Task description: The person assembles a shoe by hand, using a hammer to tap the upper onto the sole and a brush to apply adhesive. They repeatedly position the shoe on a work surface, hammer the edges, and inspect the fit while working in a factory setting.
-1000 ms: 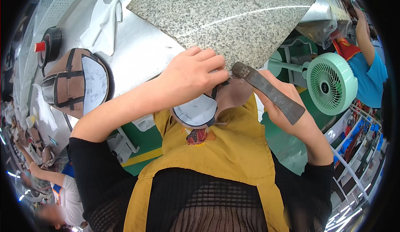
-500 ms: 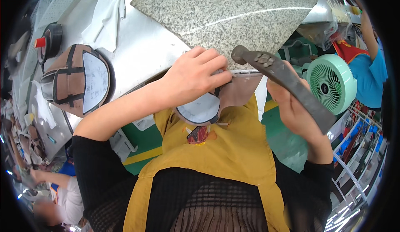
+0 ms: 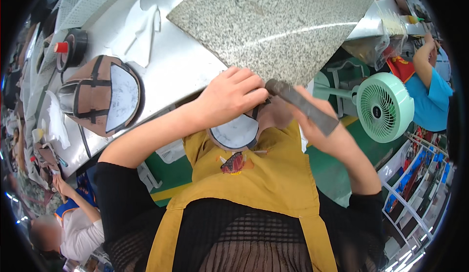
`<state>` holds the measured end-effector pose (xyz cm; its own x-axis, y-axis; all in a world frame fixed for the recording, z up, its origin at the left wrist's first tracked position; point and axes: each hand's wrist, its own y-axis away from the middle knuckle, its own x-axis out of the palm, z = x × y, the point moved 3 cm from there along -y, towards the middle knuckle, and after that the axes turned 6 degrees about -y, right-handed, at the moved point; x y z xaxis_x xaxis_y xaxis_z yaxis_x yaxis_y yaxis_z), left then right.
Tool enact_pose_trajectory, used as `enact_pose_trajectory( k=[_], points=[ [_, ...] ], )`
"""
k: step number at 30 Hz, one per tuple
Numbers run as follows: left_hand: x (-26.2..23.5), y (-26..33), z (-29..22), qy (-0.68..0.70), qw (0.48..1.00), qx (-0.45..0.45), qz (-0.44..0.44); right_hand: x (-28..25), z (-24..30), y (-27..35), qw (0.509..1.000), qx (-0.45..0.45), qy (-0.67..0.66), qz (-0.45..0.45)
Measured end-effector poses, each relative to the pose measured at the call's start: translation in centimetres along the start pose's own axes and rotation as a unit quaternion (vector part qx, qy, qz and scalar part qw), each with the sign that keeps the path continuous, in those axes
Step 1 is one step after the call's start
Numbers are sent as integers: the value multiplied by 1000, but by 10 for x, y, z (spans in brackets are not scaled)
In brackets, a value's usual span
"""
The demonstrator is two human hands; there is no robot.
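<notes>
My left hand (image 3: 233,95) is curled over the near edge of a granite slab, its fingers closed on a brown piece that looks like a shoe upper (image 3: 237,133) with a white, dark-edged panel. The piece hangs against my yellow apron, and my fingers hide its top. My right hand (image 3: 317,130) grips a dark metal hammer (image 3: 312,111); the hammer's handle is hidden. Its rounded end is down beside my left fingertips, where the brown piece meets the slab. Whether it touches the piece is hard to tell.
The granite slab (image 3: 278,18) lies on a metal table. To the left are a similar brown piece (image 3: 90,94), a black tape roll (image 3: 78,45) and a white cloth (image 3: 141,32). A green fan (image 3: 386,107) stands right. Other people work at both sides.
The hammer in my right hand has come down and left toward my left fingertips. My left hand stays on the brown piece. The view has shifted slightly.
</notes>
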<state>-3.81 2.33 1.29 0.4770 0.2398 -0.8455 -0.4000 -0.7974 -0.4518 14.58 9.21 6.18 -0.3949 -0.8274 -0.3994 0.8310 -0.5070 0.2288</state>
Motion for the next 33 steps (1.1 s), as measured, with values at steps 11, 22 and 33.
enact_pose_trajectory(
  k=[11, 22, 33],
  points=[
    [-4, -1, -12, -45, 998, -28, -34, -8, -18, 23, 994, -44, 61, -80],
    [-32, 32, -45, 15, 990, -137, -10, -64, -36, -32, 933, -157, 242, -214],
    [-161, 34, -60, -65, 957, -269, 92, -58, -52, -50, 862, -201, 357, -298]
  ],
)
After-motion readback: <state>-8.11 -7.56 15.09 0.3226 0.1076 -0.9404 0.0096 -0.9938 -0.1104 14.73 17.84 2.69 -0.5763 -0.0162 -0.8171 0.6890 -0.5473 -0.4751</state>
